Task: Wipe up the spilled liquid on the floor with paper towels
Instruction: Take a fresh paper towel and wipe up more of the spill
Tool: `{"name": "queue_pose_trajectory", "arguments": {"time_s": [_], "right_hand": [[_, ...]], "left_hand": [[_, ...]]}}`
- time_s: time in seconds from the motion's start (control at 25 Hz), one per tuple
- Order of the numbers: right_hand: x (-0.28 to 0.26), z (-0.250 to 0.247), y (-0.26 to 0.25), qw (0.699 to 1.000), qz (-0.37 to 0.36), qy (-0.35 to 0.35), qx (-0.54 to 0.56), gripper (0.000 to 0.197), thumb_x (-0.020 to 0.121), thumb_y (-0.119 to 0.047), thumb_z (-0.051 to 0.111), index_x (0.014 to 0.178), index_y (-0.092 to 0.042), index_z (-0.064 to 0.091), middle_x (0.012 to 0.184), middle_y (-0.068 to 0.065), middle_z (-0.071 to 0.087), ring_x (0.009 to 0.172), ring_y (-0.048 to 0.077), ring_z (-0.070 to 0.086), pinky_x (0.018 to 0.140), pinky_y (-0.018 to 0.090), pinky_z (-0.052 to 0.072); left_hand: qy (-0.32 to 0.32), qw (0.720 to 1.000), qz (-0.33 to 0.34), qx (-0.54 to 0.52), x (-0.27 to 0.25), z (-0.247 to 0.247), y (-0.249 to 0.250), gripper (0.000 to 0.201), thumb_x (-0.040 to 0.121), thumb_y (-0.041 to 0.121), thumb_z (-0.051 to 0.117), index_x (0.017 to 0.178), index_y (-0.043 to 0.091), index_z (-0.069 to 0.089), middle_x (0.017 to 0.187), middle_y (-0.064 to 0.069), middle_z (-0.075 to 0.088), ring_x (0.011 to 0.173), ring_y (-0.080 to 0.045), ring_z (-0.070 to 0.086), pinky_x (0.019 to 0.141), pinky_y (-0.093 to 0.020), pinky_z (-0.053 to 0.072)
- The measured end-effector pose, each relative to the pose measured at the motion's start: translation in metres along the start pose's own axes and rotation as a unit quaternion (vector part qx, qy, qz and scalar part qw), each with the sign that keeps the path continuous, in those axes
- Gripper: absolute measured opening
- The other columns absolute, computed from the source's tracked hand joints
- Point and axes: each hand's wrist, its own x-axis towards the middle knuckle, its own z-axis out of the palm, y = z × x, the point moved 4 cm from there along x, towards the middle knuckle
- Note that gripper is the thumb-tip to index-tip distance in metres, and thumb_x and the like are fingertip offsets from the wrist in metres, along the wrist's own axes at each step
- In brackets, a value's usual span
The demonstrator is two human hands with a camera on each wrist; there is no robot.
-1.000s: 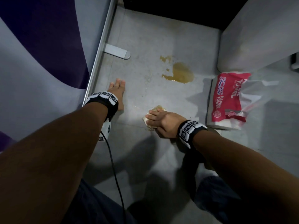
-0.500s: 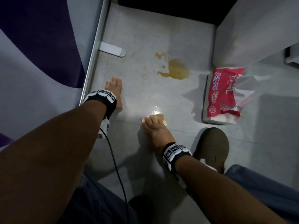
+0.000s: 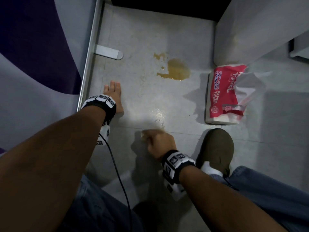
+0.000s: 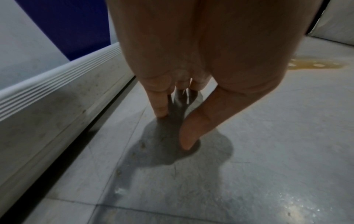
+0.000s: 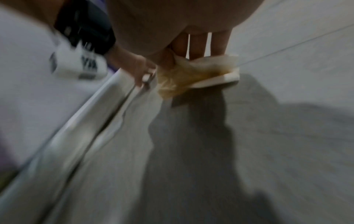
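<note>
Looking down from the head view, the floor [image 3: 142, 39] is grey tile, hemmed by a metal rail [image 3: 88, 52] along a grey-and-purple wall on the left and a pale panel [image 3: 250, 27] on the right. A brown-yellow puddle [image 3: 177, 70] lies on the far tiles, with thin wet streaks [image 3: 158, 116] shining nearer. A red paper towel pack [image 3: 224, 94], torn open at its far right end, lies flat to the right, its long axis running away from the person. A dark shoe [image 3: 215, 148] stands just near of it. The left hand [image 3: 115, 96] is planted on the floor beside the rail, fingers straight, holding nothing. The right hand [image 3: 158, 141] is curled, knuckles up, on the near tile; only a stained edge of paper towel [image 3: 151, 130] shows at its far side (motion blur smears it).

From the left wrist view, the left grip is released: fingertips [image 4: 161, 112] and thumb touch bare tile next to the ribbed rail [image 4: 57, 84], with the puddle [image 4: 306, 65] well off to the right.

From the right wrist view, blurred, the right hand [image 5: 184, 37] is grasping the folded paper towel [image 5: 195, 75] under its fingers [image 5: 197, 47]. The wad is yellow-brown, lying flat against the floor [image 5: 287, 91], its long axis crossing the fingers from left to right.
</note>
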Motion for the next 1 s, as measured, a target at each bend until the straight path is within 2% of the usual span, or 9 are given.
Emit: {"name": "queue_pose_trajectory", "arguments": {"time_s": [0.16, 0.24, 0.4, 0.56, 0.72, 0.84, 0.92, 0.96, 1.0], "right_hand": [[0.048, -0.031, 0.02, 0.982, 0.101, 0.047, 0.153, 0.021, 0.089, -0.022, 0.064, 0.108, -0.03, 0.064, 0.095, 0.004, 0.073, 0.09, 0.03, 0.067, 0.078, 0.035, 0.054], [0.066, -0.044, 0.034, 0.992, 0.087, 0.047, 0.082, 0.032, 0.085, -0.018, 0.063, 0.115, -0.028, 0.062, 0.107, 0.005, 0.067, 0.102, 0.028, 0.06, 0.089, 0.036, 0.05], [0.062, -0.066, 0.058, 0.978, 0.104, 0.177, 0.023, 0.033, 0.091, -0.021, 0.059, 0.123, -0.017, 0.06, 0.119, 0.005, 0.059, 0.111, 0.023, 0.052, 0.097, 0.043, 0.048], [0.053, -0.043, 0.037, 0.994, 0.025, 0.071, -0.08, 0.053, 0.085, -0.049, 0.056, 0.126, -0.015, 0.059, 0.118, 0.01, 0.058, 0.105, 0.03, 0.053, 0.087, 0.044, 0.047], [0.065, -0.015, 0.021, 0.984, -0.004, -0.03, -0.178, 0.042, 0.084, -0.022, 0.06, 0.126, -0.014, 0.058, 0.119, 0.012, 0.057, 0.104, 0.036, 0.054, 0.083, 0.04, 0.041], [0.07, -0.026, 0.025, 0.997, 0.062, 0.037, 0.043, 0.042, 0.082, 0.0, 0.056, 0.121, -0.012, 0.064, 0.107, 0.011, 0.065, 0.092, 0.027, 0.061, 0.082, 0.036, 0.049], [0.072, -0.044, 0.037, 0.926, 0.169, 0.138, 0.309, 0.042, 0.082, 0.007, 0.06, 0.117, -0.014, 0.067, 0.094, 0.003, 0.066, 0.078, 0.015, 0.062, 0.077, 0.029, 0.054], [0.072, -0.051, 0.042, 0.888, 0.2, 0.179, 0.374, 0.039, 0.083, 0.008, 0.063, 0.114, -0.015, 0.067, 0.089, -0.001, 0.064, 0.074, 0.011, 0.061, 0.075, 0.026, 0.055], [0.071, -0.059, 0.045, 0.884, 0.202, 0.206, 0.369, 0.035, 0.085, 0.005, 0.066, 0.112, -0.017, 0.065, 0.088, -0.003, 0.063, 0.073, 0.008, 0.061, 0.074, 0.025, 0.056]], "left_hand": [[0.007, 1.0, -0.003, -0.005, -0.001, 0.001, 0.002, 0.116, 0.077, 0.018, 0.07, 0.155, 0.016, -0.017, 0.163, -0.006, -0.02, 0.15, -0.035, -0.009, 0.121, -0.049, 0.014], [0.005, 1.0, -0.003, -0.013, -0.002, 0.001, 0.002, 0.117, 0.078, 0.019, 0.071, 0.155, 0.017, -0.016, 0.163, -0.005, -0.019, 0.15, -0.034, -0.009, 0.121, -0.049, 0.014], [0.007, 1.0, 0.002, -0.02, 0.0, 0.002, -0.001, 0.117, 0.076, 0.018, 0.071, 0.155, 0.018, -0.015, 0.163, -0.004, -0.02, 0.15, -0.033, -0.009, 0.121, -0.049, 0.014], [0.004, 1.0, -0.005, -0.019, 0.001, 0.004, 0.0, 0.119, 0.075, 0.016, 0.071, 0.154, 0.017, -0.018, 0.162, -0.005, -0.022, 0.15, -0.034, -0.012, 0.121, -0.05, 0.014], [0.002, 1.0, -0.005, -0.019, 0.004, 0.006, 0.0, 0.118, 0.075, 0.017, 0.07, 0.154, 0.018, -0.017, 0.162, -0.004, -0.022, 0.15, -0.033, -0.011, 0.121, -0.05, 0.014], [0.004, 1.0, -0.005, -0.026, 0.004, 0.004, 0.001, 0.113, 0.077, 0.015, 0.067, 0.154, 0.018, -0.017, 0.163, -0.004, -0.021, 0.15, -0.033, -0.011, 0.122, -0.05, 0.013], [0.004, 1.0, -0.006, -0.023, 0.004, 0.004, 0.001, 0.111, 0.078, 0.015, 0.064, 0.154, 0.018, -0.016, 0.163, -0.005, -0.021, 0.15, -0.034, -0.01, 0.122, -0.05, 0.013], [0.002, 1.0, -0.006, -0.022, 0.004, 0.004, 0.001, 0.111, 0.077, 0.014, 0.063, 0.154, 0.017, -0.016, 0.162, -0.005, -0.021, 0.15, -0.034, -0.01, 0.121, -0.05, 0.013], [-0.001, 1.0, -0.007, -0.022, 0.004, 0.004, 0.001, 0.11, 0.077, 0.013, 0.062, 0.154, 0.017, -0.017, 0.162, -0.005, -0.022, 0.15, -0.035, -0.011, 0.121, -0.05, 0.013]]}}
